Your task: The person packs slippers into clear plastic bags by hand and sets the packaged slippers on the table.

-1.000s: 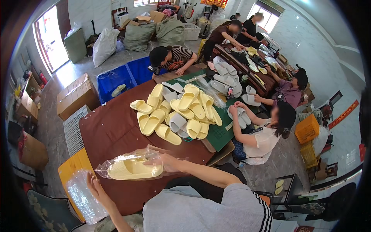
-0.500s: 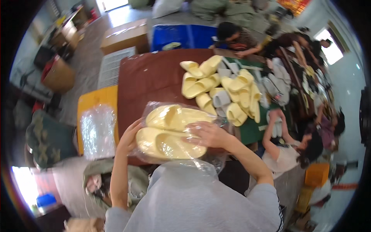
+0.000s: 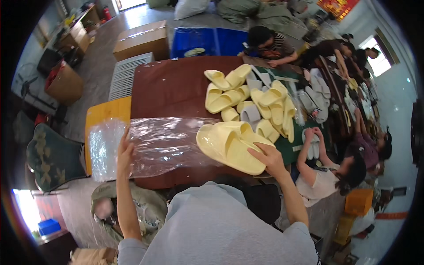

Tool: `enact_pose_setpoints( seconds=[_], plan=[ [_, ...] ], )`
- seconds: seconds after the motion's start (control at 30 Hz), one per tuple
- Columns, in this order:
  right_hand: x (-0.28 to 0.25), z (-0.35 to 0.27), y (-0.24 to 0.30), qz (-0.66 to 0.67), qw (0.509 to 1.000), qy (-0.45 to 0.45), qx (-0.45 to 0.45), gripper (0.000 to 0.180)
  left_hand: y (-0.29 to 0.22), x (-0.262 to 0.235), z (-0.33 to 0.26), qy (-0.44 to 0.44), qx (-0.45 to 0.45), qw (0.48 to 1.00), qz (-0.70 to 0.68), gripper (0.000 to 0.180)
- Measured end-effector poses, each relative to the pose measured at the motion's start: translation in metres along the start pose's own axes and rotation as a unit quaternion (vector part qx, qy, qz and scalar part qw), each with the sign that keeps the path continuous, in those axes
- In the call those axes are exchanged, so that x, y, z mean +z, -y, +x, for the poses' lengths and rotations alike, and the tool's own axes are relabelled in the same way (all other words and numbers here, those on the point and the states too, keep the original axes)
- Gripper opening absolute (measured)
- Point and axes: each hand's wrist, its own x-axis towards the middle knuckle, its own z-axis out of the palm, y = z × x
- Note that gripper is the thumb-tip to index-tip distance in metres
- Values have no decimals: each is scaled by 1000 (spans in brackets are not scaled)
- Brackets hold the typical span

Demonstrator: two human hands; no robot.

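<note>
My right hand (image 3: 270,160) is closed over the near edge of a pair of pale yellow foam slide sandals (image 3: 232,143), fingers curled on top of the nearer one, the two stacked side by side and sticking out to the left of my palm. They lie on the dark brown table (image 3: 170,90), their toe ends at the mouth of a clear crinkled plastic bag (image 3: 170,143) that stretches flat toward my left. My left hand (image 3: 125,152) pinches the far end of that bag, thumb and fingers together on the film, so the bag is spread between my two hands and the sandals sit at its right end, just beside my right hand and well apart from my left. Under my left hand lies a stack of more clear plastic bags (image 3: 102,148) on a yellow board (image 3: 106,112). Beyond the sandals sits a loose heap of yellow and grey slide sandals (image 3: 251,99) on the table. A seated person in a white top (image 3: 320,183) works to my right.
</note>
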Motion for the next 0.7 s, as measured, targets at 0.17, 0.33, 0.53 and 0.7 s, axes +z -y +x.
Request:
enact_pose_setpoints(
  seconds=[0.17,0.33,0.53,0.7],
  plan=[
    [60,-85,-63,141,937,-101,304,43,8,-1,-12,-80,49,988,121,50],
    [78,-119,-144,82,871,-157,459,49,-12,53,-36,-67,43,990,115,55],
    [41,-58,-253,-86,871,-162,455,45,-6,86,-44,-32,133,957,256,57],
    [13,-11,-328,-216,878,-129,407,60,-35,131,-48,7,138,952,272,50]
  ],
)
